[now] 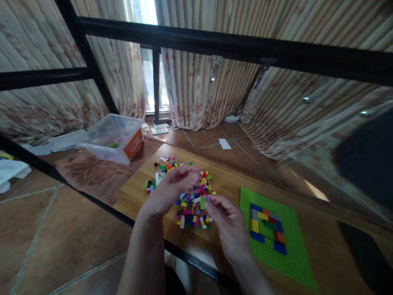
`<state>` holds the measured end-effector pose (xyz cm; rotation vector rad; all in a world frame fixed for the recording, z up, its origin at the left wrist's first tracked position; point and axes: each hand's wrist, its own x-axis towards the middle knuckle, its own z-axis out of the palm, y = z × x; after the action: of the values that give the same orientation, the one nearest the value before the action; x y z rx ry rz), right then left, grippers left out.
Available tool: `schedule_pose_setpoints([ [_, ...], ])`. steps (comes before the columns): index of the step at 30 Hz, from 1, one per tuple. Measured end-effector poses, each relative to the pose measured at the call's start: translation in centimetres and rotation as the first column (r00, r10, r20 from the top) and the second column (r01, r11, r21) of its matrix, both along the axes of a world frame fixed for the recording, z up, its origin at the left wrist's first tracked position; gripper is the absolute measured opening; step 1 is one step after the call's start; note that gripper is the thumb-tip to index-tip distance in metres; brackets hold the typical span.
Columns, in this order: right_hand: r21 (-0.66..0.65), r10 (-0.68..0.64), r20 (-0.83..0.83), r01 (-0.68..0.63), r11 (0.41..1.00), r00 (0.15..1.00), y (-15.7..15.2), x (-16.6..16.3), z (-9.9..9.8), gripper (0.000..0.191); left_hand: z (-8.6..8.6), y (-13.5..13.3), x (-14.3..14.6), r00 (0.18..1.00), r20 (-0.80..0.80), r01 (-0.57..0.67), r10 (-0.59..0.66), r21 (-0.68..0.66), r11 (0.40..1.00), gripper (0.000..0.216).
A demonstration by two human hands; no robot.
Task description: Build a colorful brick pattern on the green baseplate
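Note:
A heap of small coloured bricks [192,205] lies on a wooden table [310,229]. My left hand [172,188] hovers over the heap with its fingers curled together; what they hold, if anything, is hidden. My right hand [227,223] is at the heap's right edge, its fingertips pinching a small green brick [202,201]. To the right lies a green baseplate [288,254] with a partial frame of blue, yellow, red and orange bricks [267,227] built on it.
A clear plastic tub [113,137] with an orange label stands on a brown mat on the tiled floor beyond the table. Black metal bars [215,43] cross the view overhead. Curtains hang behind. A dark blurred object [368,159] is at right.

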<state>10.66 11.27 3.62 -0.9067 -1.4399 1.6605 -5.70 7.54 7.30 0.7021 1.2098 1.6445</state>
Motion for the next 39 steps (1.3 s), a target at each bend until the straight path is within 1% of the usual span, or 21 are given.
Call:
schedule_pose_setpoints([
  [1,-0.055,-0.052,-0.037,0.050,0.997,0.998,0.4,1.1,0.1,0.023,-0.1,0.4,1.0,0.986,-0.063,0.152,-0.152,-0.005,0.988,0.031],
  [2,-0.102,-0.101,-0.067,0.094,0.990,0.993,0.9,2.1,0.2,0.024,-0.3,0.9,2.1,0.953,-0.115,0.280,-0.280,-0.011,0.960,0.029],
  [3,-0.145,-0.144,-0.094,0.129,0.981,0.985,1.2,3.0,0.3,0.024,-0.4,1.4,3.0,0.913,-0.155,0.380,-0.378,-0.023,0.925,0.028],
  [4,-0.185,-0.181,-0.121,0.157,0.970,0.976,1.5,3.8,0.3,0.025,-0.6,1.9,3.9,0.875,-0.181,0.450,-0.449,-0.037,0.892,0.027],
  [6,-0.248,-0.241,-0.169,0.195,0.949,0.956,2.0,4.8,0.2,0.026,-1.0,2.7,5.4,0.833,-0.204,0.512,-0.514,-0.066,0.856,0.028],
  [8,-0.282,-0.270,-0.193,0.210,0.936,0.943,2.2,5.2,-0.1,0.028,-1.5,3.2,6.5,0.827,-0.220,0.507,-0.517,-0.104,0.856,0.026],
  [12,-0.291,-0.240,-0.180,0.181,0.940,0.954,2.5,5.3,-1.4,0.027,-2.3,3.5,7.5,0.837,-0.257,0.450,-0.483,-0.178,0.875,0.018],
  [14,-0.260,-0.235,-0.183,0.184,0.948,0.955,2.5,5.2,-1.9,0.024,-2.7,3.4,7.5,0.850,-0.277,0.408,-0.448,-0.191,0.893,0.018],
  [16,-0.201,-0.239,-0.199,0.199,0.959,0.950,2.3,5.0,-2.3,0.020,-3.1,3.2,7.4,0.860,-0.280,0.385,-0.425,-0.190,0.903,0.021],
  [20,-0.094,-0.252,-0.234,0.236,0.967,0.939,1.9,4.6,-2.6,0.013,-3.2,3.2,7.1,0.877,-0.230,0.384,-0.421,-0.190,0.904,0.027],
  [24,-0.056,-0.244,-0.233,0.237,0.970,0.941,1.8,4.6,-2.8,0.010,-3.1,3.3,7.1,0.887,-0.199,0.386,-0.416,-0.173,0.906,0.027],
  [31,-0.066,-0.254,-0.230,0.246,0.967,0.939,2.0,4.4,-3.2,0.012,-3.6,3.2,6.8,0.890,-0.194,0.383,-0.412,-0.170,0.908,0.026],
  [35,-0.148,-0.283,-0.262,0.251,0.957,0.923,2.2,4.3,-3.3,0.014,-3.2,3.0,6.5,0.881,-0.205,0.396,-0.426,-0.174,0.902,0.026],
  [37,-0.171,-0.274,-0.261,0.235,0.957,0.926,2.4,4.3,-3.4,0.015,-3.0,2.8,6.2,0.869,-0.198,0.421,-0.453,-0.184,0.888,0.026],
  [39,-0.122,-0.246,-0.207,0.224,0.967,0.947,2.7,4.4,-3.6,0.014,-2.8,2.5,5.7,0.866,-0.185,0.429,-0.465,-0.202,0.880,0.027],
])
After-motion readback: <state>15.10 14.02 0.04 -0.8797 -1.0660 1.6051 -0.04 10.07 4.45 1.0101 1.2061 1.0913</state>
